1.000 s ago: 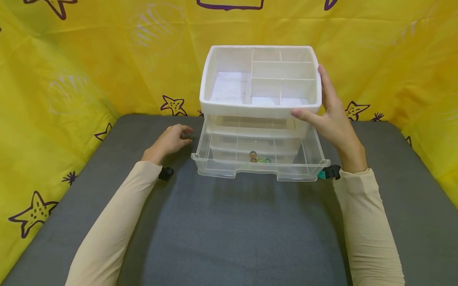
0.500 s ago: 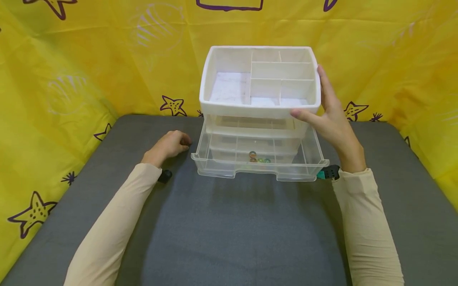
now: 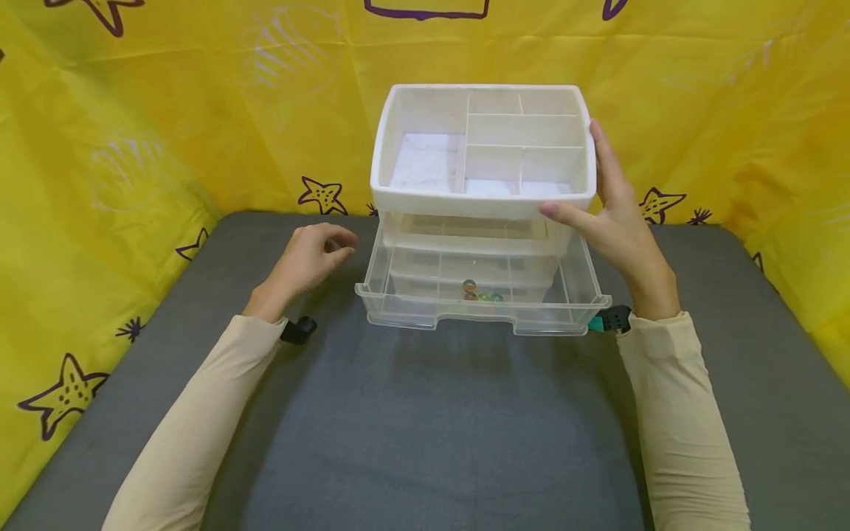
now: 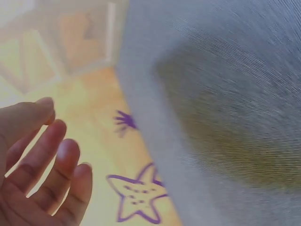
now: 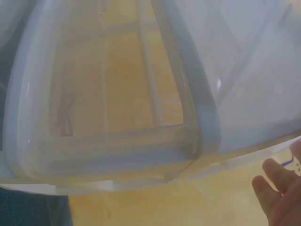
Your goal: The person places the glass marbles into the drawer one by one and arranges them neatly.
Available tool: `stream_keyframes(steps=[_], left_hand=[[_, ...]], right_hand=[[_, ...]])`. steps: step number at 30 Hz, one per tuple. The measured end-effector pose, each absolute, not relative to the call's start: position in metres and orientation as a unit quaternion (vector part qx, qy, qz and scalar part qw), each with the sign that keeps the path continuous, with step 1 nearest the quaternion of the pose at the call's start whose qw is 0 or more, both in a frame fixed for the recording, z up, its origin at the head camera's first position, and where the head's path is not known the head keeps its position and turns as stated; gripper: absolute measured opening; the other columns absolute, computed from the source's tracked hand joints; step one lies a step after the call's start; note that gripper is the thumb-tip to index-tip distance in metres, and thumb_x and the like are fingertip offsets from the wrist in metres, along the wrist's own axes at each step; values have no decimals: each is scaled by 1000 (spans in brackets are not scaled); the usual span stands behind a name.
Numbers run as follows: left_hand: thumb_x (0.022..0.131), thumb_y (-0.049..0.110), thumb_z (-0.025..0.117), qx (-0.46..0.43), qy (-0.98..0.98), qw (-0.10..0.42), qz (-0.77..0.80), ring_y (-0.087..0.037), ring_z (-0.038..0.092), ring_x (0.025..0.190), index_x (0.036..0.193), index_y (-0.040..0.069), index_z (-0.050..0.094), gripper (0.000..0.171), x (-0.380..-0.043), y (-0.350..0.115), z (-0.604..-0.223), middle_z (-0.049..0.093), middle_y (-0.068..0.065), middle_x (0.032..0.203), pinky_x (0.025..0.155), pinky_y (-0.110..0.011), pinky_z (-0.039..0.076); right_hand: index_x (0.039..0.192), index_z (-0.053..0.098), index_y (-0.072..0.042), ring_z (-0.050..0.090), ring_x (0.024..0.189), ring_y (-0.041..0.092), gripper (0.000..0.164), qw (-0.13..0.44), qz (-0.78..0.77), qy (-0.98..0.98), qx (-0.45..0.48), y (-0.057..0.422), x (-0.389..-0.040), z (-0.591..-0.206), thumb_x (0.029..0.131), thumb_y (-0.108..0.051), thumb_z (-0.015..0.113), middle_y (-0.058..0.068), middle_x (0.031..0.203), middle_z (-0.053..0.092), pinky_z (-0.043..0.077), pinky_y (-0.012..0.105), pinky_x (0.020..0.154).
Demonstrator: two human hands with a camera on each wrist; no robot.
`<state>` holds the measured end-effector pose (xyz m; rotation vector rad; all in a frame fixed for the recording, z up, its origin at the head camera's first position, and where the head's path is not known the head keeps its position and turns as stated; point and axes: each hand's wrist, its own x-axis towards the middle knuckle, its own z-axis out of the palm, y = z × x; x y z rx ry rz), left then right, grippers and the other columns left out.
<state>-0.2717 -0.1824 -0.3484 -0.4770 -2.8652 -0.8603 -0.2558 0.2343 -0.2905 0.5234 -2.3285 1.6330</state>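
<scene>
A white plastic drawer organizer [image 3: 483,206] stands at the back of the table, its divided top tray [image 3: 428,158] uppermost. Its clear bottom drawer [image 3: 398,313] is pulled out toward me, with several glass marbles [image 3: 470,293] near the middle. My right hand [image 3: 617,214] grips the top tray's right end, thumb on the front rim and fingers along the side. In the right wrist view, fingertips [image 5: 270,183] show beside the white body. My left hand [image 3: 308,258] hovers left of the organizer, fingers loosely bent and holding nothing. The left wrist view shows its fingers [image 4: 70,155] apart from everything.
A grey cloth-covered table [image 3: 425,428] spreads in front of the organizer. Behind and beside it hangs a yellow curtain [image 3: 199,88] with purple starfish drawings. Black straps [image 3: 299,330] sit at both wrists.
My left hand dipped slightly with its fingers curling, then rose again, and its wrist shifted left. The right hand, the organizer and the marbles have stayed in place.
</scene>
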Motion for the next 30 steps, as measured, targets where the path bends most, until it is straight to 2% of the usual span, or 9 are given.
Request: stream_keyframes(steps=[8,13,17,24,30], left_hand=[[89,9,74,-185,-913,155,-329,-18,62,75,104,6,75,16,-243,-167,-315,74,-10,95,68,-20,47],[85,6,77,-216,-884,191,-369,-8,58,72,104,5,76,19,-227,-153,-296,74,-9,92,66,-13,47],[84,3,78,-257,-859,212,-389,-5,56,71,103,4,76,19,-214,-140,-284,74,-8,91,66,-13,47],[81,-1,79,-326,-834,237,-376,-9,59,71,100,1,76,19,-202,-123,-270,73,-7,86,66,-17,49],[81,-1,78,-401,-814,236,-349,-18,63,82,99,2,75,18,-198,-111,-267,75,-8,92,77,-23,50]], right_hand=[[159,12,-34,45,118,19,105,126,560,-799,181,234,-256,-291,82,-8,79,2,158,32,46,17,89],[159,12,-35,46,116,20,105,127,560,-799,181,235,-255,-291,82,-7,79,4,158,33,48,15,86],[159,12,-34,46,118,19,105,129,560,-797,184,235,-255,-291,82,-7,79,2,160,31,47,15,87],[159,13,-32,46,117,19,105,133,566,-792,188,235,-255,-291,82,-5,78,4,157,34,47,15,86],[159,13,-31,45,118,19,105,134,570,-786,199,235,-256,-292,82,-3,78,3,159,31,47,16,88]])
